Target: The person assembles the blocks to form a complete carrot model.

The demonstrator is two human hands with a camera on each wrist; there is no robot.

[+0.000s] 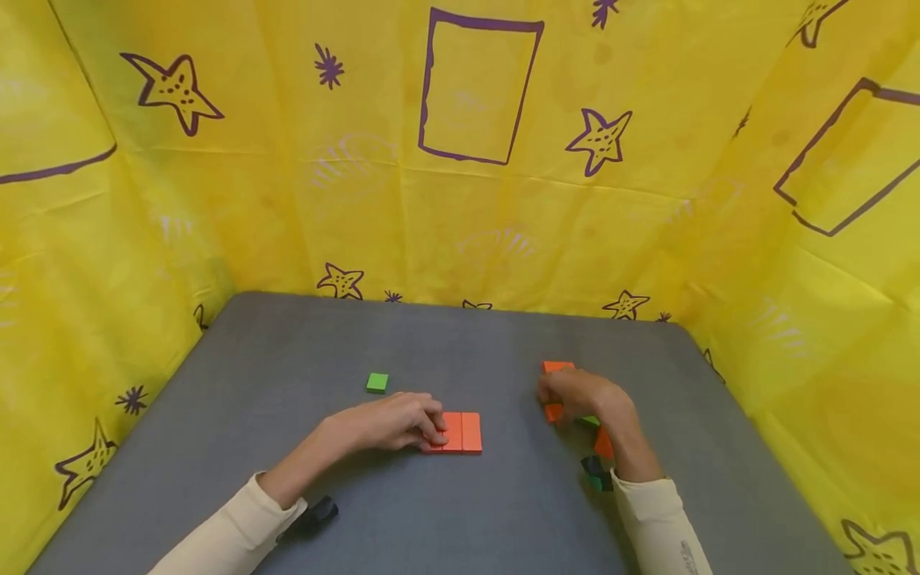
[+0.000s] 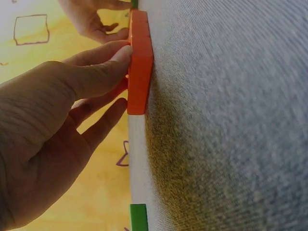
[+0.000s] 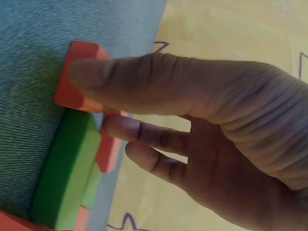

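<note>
On the grey table, a row of flat orange blocks (image 1: 470,433) lies side by side in the middle. The left hand (image 1: 395,422) is at the row's left end, its thumb (image 2: 122,54) and fingers holding the end orange block (image 2: 139,84). Farther right, the right hand (image 1: 580,393) pinches an orange block (image 3: 72,86); its thumb (image 3: 89,74) lies across the near face and the index finger is largely hidden behind. Beside that block is a long green block (image 3: 62,168), with more orange pieces around it, partly covered by the hand.
A small green block (image 1: 377,382) lies beyond the left hand. Near the right wrist are an orange block (image 1: 604,443) and a dark green piece (image 1: 596,481), partly hidden. Yellow cloth (image 1: 460,216) with purple drawings surrounds the table's back and sides.
</note>
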